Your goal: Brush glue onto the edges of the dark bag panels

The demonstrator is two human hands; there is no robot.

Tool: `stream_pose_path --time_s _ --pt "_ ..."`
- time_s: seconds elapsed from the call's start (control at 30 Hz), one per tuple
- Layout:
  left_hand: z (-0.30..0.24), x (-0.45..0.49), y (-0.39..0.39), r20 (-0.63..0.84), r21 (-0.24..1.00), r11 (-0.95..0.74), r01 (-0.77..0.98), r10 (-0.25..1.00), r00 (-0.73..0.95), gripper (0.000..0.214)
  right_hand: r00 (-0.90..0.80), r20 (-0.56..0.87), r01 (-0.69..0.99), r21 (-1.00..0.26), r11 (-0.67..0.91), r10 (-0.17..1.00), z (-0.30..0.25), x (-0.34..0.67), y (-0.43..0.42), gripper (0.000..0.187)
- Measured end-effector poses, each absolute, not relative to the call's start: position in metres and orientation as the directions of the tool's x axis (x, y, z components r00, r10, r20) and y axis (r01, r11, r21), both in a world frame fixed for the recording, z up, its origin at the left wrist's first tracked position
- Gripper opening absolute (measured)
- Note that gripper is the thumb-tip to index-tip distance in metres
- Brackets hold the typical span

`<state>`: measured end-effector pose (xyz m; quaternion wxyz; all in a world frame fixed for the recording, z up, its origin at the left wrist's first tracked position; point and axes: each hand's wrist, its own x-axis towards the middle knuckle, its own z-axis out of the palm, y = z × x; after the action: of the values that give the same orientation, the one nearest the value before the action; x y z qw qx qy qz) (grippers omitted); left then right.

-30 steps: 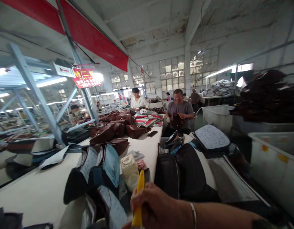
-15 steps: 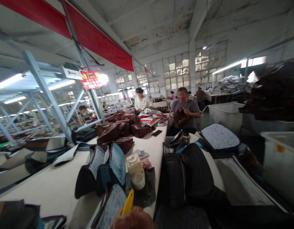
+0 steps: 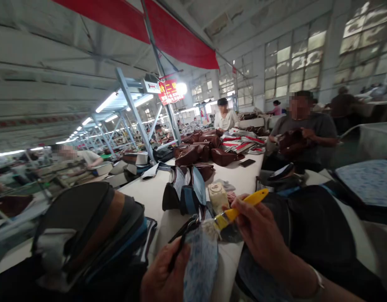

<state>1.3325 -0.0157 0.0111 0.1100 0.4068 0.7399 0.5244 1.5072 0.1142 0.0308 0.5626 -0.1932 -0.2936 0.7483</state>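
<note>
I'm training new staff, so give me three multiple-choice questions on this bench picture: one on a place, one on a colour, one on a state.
1. Where do the brush bristles rest? A on the patterned fabric piece B on the phone C in the jar
2. What colour is the brush handle? A red B yellow C green
3. What is the left hand doing? A lying flat and open B gripping the fabric piece C holding a phone

A: the bristles meet the piece's top edge. B: the handle in the right hand is yellow. B: its fingers curl round the piece.
</note>
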Motion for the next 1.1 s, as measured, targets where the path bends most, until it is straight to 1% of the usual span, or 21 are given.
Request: stream_pose_path --time_s 0.07,0.1,0.13,0.17,0.2,0.27,0.33,0.37,0.43,0.5,0.57,0.6,0.7,0.73,0.77,0.83,0.87,0.93,1.0,1.03,1.1 --pt "0.013 1.335 -0.012 0.192 0.899 0.143 0.414 0.72 -0.667 0.039 -0.234 0.176 -0.677 -0.735 -0.03 0.956 0.034 1.507 0.119 0.024" --pt "0.014 1.336 -0.009 0.178 0.902 0.152 0.404 0.721 -0.67 0.04 -0.212 0.281 -0.647 -0.758 0.081 0.936 0.035 1.506 0.12 0.019" --pt "0.015 1.337 -0.007 0.167 0.902 0.163 0.4 0.723 -0.671 0.041 -0.192 0.403 -0.612 -0.762 0.212 0.895 0.036 1.504 0.12 0.012" --pt "0.015 1.338 -0.006 0.158 0.902 0.171 0.396 0.723 -0.672 0.043 -0.179 0.531 -0.572 -0.741 0.351 0.829 0.036 1.502 0.119 0.007" --pt "0.016 1.338 -0.005 0.144 0.905 0.177 0.386 0.728 -0.671 0.044 -0.176 0.649 -0.533 -0.695 0.483 0.74 0.037 1.499 0.119 0.004" --pt "0.018 1.337 -0.005 0.118 0.917 0.174 0.36 0.744 -0.658 0.048 -0.214 0.83 -0.46 -0.551 0.696 0.516 0.039 1.492 0.121 0.007" --pt "0.019 1.335 -0.005 0.101 0.923 0.166 0.348 0.766 -0.635 0.051 -0.265 0.913 -0.395 -0.396 0.829 0.31 0.042 1.485 0.126 0.011" --pt "0.02 1.335 -0.005 0.097 0.922 0.166 0.349 0.775 -0.625 0.051 -0.273 0.931 -0.353 -0.333 0.874 0.244 0.044 1.482 0.13 0.013" --pt "0.021 1.334 -0.006 0.103 0.917 0.17 0.36 0.772 -0.627 0.05 -0.258 0.949 -0.273 -0.254 0.928 0.183 0.047 1.481 0.136 0.014" --pt "0.021 1.333 -0.006 0.104 0.915 0.176 0.362 0.766 -0.635 0.05 -0.211 0.954 -0.253 -0.264 0.931 0.213 0.049 1.482 0.139 0.014" --pt "0.02 1.333 -0.007 0.083 0.931 0.166 0.326 0.772 -0.63 0.053 -0.2 0.949 -0.303 -0.298 0.905 0.245 0.05 1.484 0.137 0.014" --pt "0.02 1.333 -0.007 0.066 0.94 0.161 0.3 0.778 -0.625 0.055 -0.216 0.946 -0.33 -0.303 0.894 0.241 0.051 1.484 0.136 0.013" --pt "0.022 1.334 -0.008 0.046 0.948 0.167 0.269 0.769 -0.638 0.056 -0.281 0.95 -0.338 -0.23 0.913 0.136 0.052 1.482 0.132 0.013" --pt "0.023 1.334 -0.009 0.049 0.944 0.178 0.278 0.757 -0.651 0.056 -0.276 0.953 -0.323 -0.213 0.922 0.123 0.052 1.48 0.131 0.013" --pt "0.024 1.335 -0.01 0.054 0.943 0.181 0.28 0.745 -0.665 0.055 -0.25 0.957 -0.312 -0.221 0.924 0.145 0.053 1.479 0.131 0.013" --pt "0.026 1.337 -0.011 0.046 0.958 0.161 0.239 0.731 -0.68 0.054 -0.21 0.952 -0.332 -0.285 0.899 0.224 0.053 1.476 0.13 0.012" --pt "0.027 1.338 -0.011 0.036 0.967 0.148 0.209 0.728 -0.684 0.054 -0.22 0.948 -0.355 -0.297 0.886 0.23 0.052 1.475 0.129 0.012" --pt "0.027 1.338 -0.013 0.01 0.977 0.139 0.16 0.722 -0.691 0.056 -0.286 0.945 -0.385 -0.266 0.884 0.16 0.05 1.474 0.129 0.01" --pt "0.025 1.336 -0.014 -0.022 0.976 0.165 0.143 0.725 -0.688 0.06 -0.328 0.942 -0.37 -0.199 0.907 0.073 0.048 1.476 0.129 0.01" --pt "0.023 1.334 -0.016 -0.03 0.973 0.179 0.143 0.719 -0.695 0.062 -0.319 0.945 -0.35 -0.18 0.919 0.064 0.047 1.478 0.128 0.011" --pt "0.02 1.331 -0.018 -0.042 0.97 0.2 0.139 0.699 -0.714 0.063 -0.274 0.956 -0.308 -0.189 0.933 0.103 0.048 1.484 0.126 0.013"
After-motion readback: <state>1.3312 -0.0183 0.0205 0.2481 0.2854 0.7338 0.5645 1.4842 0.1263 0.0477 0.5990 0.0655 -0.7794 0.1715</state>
